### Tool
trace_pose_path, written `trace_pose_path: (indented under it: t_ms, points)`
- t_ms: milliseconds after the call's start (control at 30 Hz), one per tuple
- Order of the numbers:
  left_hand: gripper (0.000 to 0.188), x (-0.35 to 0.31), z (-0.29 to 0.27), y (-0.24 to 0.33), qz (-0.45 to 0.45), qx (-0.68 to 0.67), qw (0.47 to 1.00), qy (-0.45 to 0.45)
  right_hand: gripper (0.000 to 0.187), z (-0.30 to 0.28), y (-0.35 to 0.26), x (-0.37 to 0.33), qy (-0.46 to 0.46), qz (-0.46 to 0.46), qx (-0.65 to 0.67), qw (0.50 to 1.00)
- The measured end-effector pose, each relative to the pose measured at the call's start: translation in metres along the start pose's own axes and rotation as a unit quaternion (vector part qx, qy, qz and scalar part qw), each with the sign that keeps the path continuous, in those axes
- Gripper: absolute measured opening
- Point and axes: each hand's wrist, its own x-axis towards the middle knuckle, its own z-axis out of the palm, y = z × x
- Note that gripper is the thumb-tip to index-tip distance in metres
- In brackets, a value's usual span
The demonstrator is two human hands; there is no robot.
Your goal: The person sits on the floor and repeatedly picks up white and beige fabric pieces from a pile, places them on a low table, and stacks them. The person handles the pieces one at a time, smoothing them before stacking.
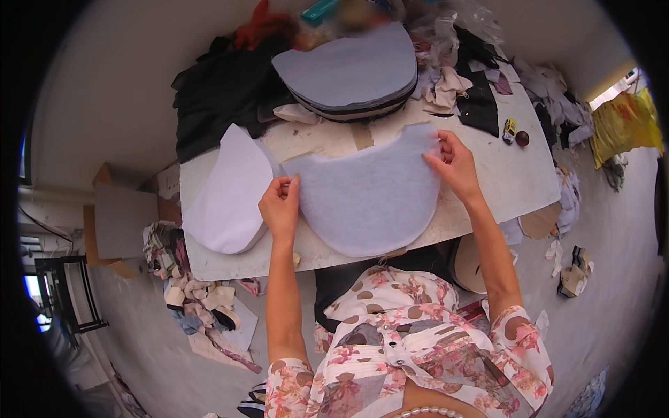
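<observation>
A pale blue-grey curved fabric piece (369, 198) lies in front of me on the white table, its rounded edge toward me. My left hand (280, 203) pinches its left corner between thumb and fingers. The upper right corner is pinched in my right hand (451, 164), slightly lifted. Left of it rests a stack of white cut pieces (230, 198) of a similar curved shape, close beside my left hand. Farther back sits a thick stack of grey cut pieces (352, 66) with dark layers underneath.
Black fabric (223, 97) covers the table's far left. Scraps (446, 90) and clear plastic crowd the far right, near a small yellow toy car (510, 131) and a dark round ball (523, 138). A scrap heap (202, 296) lies on the floor at left; a yellow bag (626, 125) hangs at right.
</observation>
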Motion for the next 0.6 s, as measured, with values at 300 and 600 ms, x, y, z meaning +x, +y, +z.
trace_pose_path:
  t_ms: [300, 600]
  points:
    - [0.018, 0.000, 0.001, -0.001, 0.028, 0.030, 0.999, 0.015, 0.051, 0.008, 0.006, -0.002, 0.046, -0.021, -0.177, 0.983]
    - [0.049, -0.021, -0.018, 0.044, 0.151, 0.190, 0.970, 0.030, 0.066, 0.013, -0.033, -0.015, 0.072, -0.199, -0.418, 0.883]
